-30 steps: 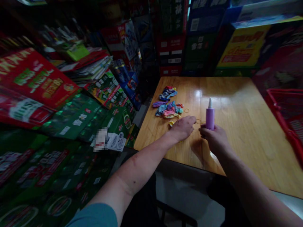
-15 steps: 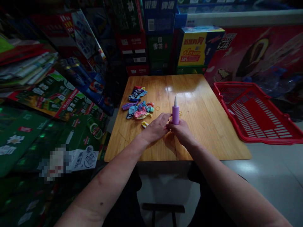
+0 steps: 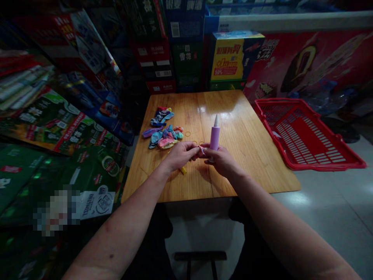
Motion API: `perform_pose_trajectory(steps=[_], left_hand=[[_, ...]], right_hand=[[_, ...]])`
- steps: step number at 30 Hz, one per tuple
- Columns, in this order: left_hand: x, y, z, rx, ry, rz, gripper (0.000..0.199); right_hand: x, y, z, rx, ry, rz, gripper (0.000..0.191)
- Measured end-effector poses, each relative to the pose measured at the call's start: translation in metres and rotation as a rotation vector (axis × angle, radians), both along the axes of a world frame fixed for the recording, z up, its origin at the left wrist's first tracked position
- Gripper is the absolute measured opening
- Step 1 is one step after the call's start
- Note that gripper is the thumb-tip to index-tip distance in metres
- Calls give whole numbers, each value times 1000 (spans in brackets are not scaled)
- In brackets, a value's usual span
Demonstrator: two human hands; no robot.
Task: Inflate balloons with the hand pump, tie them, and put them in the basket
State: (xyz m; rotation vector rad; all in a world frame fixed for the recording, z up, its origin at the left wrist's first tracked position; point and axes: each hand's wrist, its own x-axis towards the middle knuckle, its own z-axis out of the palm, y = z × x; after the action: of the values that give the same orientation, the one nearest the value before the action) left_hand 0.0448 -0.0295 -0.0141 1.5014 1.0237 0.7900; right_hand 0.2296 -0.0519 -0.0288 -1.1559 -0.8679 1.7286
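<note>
My right hand (image 3: 220, 158) is closed around a purple balloon pump (image 3: 215, 138) whose white nozzle points up, tilted slightly right. A small pinkish balloon (image 3: 201, 151) shows between my two hands, touched by the fingertips of both. My left hand (image 3: 182, 155) pinches its left side; the fingers partly cover it. Below that hand a yellow balloon (image 3: 183, 170) lies on the wooden table (image 3: 241, 175). Several limp patterned balloons (image 3: 166, 137) are heaped farther left.
Thin rubber bands, one of them a ring (image 3: 188, 134), lie beyond my hands. A red shopping basket (image 3: 291, 167) stands right of the table. Beer cartons (image 3: 87, 163) are stacked on the left, and a yellow-and-blue box (image 3: 229, 58) stands behind the table.
My hands have drawn slightly apart, and the pinkish balloon now shows between them. The pump has tipped a little to the right. The whole view has shifted slightly.
</note>
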Motion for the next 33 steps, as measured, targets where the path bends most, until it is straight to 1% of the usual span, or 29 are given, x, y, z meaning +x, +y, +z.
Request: perform_pose_trajectory(steps=[2,5,7,9,11,14,15,16,18,19,20,22,24,26,29,33], left_hand=[[1,1,-2,-59,-28,36,28],[2,3,-7,-172,-139,188,32],[2,4,-9,-266,-247,249,33],[2,3,-9,-349,-334,262,33],[2,2,-8,-416,-365,231,33],[2,1,-5,-493,-329,178,31],[2,1,-4,-523,-344,190,29],[2,1,-4,-558,-391,227,28],[4,-1,-4,-645,-507,350,30],[6,-3,-4,-692,-531,403,33],[8,-6,-5,-727,-519,426,35],[15,-15,-7,-737,-426,378,38],[23,-24,-10,-696,-386,302,39],[28,-29,-13,-682,-446,269,38],[28,-28,-16,-695,-550,236,33],[23,-23,-18,-718,-580,205,28]], right_hand=[[2,2,-3,-34,8,-45,34],[4,4,-5,-76,19,-145,34],[4,4,-4,-72,33,-153,37],[3,2,-2,-62,44,-105,39],[0,0,-1,-41,34,-40,38],[-5,-3,-2,23,-23,-15,28],[-7,-3,-3,43,-42,-24,24],[-8,-3,-4,55,-55,-37,21],[-10,-3,-7,50,-68,-66,20],[-11,-2,-7,42,-71,-80,21],[-11,-1,-8,37,-72,-91,21],[-10,0,-9,51,-79,-92,21],[-9,1,-9,91,-102,-77,19],[-9,1,-7,149,-149,-61,18],[-9,0,-2,246,-228,-57,15],[-7,-1,4,295,-256,-42,23]])
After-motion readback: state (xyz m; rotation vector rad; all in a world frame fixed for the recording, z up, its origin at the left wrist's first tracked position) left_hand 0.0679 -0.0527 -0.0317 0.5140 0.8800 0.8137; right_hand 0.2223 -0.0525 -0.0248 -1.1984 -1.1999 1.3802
